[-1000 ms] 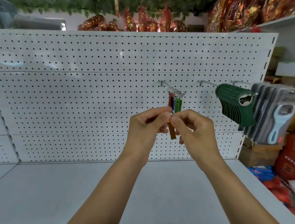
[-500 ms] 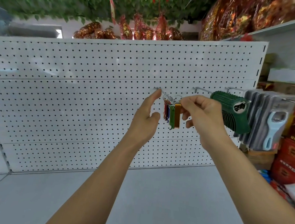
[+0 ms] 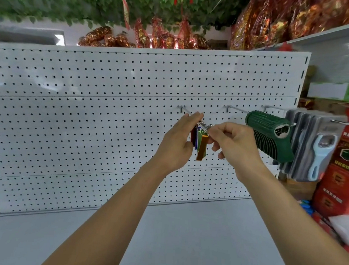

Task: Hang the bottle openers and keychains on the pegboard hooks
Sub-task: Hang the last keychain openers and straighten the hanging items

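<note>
R grip (image 3: pixel 230 145): pinches ring of orange keychain (image 3: pixel 202 147), at hook (image 3: pixel 184 109) tip.
L grip (image 3: pixel 177 142): fingers straight, wide, flat vs. hung keychains (image 3: pixel 194 136), just left of R grip.
Pegboard (image 3: pixel 87 115): behind both.
Green openers (image 3: pixel 270 137): hung, right of R grip.

The left hand (image 3: pixel 175 145) has closed in beside the keychains (image 3: pixel 200 141). The right hand (image 3: pixel 234 146) has carried the orange keychain (image 3: pixel 202 148) up against the hanging bunch.

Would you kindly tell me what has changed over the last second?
Both hands rose from below the hook. The left hand let go and opened beside the keychains; the right hand brought the orange keychain up to the hook. The green bottle openers stayed put.
</note>
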Available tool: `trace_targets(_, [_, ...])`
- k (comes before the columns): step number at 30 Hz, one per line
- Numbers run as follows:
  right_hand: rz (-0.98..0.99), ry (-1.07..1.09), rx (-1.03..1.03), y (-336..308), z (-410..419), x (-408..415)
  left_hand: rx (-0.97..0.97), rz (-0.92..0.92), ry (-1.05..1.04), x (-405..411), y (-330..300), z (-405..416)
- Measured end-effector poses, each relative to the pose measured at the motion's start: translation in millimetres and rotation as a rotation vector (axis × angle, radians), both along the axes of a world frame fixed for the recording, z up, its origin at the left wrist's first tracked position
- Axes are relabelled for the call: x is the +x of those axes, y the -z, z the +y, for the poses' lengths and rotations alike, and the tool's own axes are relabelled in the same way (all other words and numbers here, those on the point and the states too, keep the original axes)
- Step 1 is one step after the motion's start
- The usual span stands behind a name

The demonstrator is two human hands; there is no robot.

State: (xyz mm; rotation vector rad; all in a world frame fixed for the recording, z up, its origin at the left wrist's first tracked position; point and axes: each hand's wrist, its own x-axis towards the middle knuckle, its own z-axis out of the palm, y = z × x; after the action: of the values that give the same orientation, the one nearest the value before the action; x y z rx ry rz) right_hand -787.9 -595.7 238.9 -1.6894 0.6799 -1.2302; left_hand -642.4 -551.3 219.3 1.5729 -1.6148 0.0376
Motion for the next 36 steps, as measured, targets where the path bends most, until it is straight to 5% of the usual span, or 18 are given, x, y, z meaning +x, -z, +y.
trace_targets(16, [-0.055, 0.081, -0.164, 16, -7, 8, -0.089, -0.153, -0.005, 12, 4, -10])
trace_targets(31, [-0.026, 0.26, -0.463, 65, -16, -85, -0.649, 0.188, -0.169, -98, 12, 30])
trace_targets(36, [-0.07, 0.232, -0.498, 60, -50, -131, -0.568, 0.154, -0.118, -155, 10, 1])
